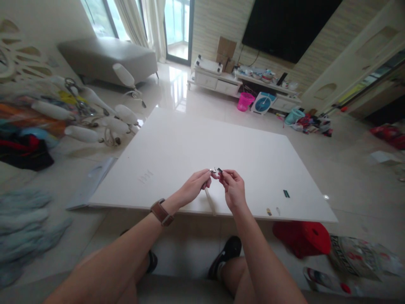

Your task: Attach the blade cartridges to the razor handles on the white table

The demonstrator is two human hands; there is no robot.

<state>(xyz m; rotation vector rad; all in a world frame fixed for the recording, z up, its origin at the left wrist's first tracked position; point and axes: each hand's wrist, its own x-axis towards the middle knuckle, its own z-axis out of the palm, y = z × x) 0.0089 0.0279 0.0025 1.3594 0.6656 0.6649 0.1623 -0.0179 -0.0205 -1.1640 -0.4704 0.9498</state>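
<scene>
Above the front part of a large white tabletop (221, 147), my two hands meet close together. My left hand (200, 180), with a brown watch band on its wrist, pinches a small silver metal piece (212, 170). Between the thumb and fingers of my right hand (233, 185) is a small black piece (220, 170), its end just beside the silver one; whether they touch I cannot tell. A pale strip (209, 202) runs from under my left hand to the table's front edge. Both held pieces are too small to name exactly.
Small dark green pieces (286, 193), a yellowish bit (268, 211) and a pale bit (278, 210) lie on the right. Several thin slivers (145, 176) lie on the left. A red stool (302, 238) stands by the front edge; a lamp with white shades (114, 124) is at left.
</scene>
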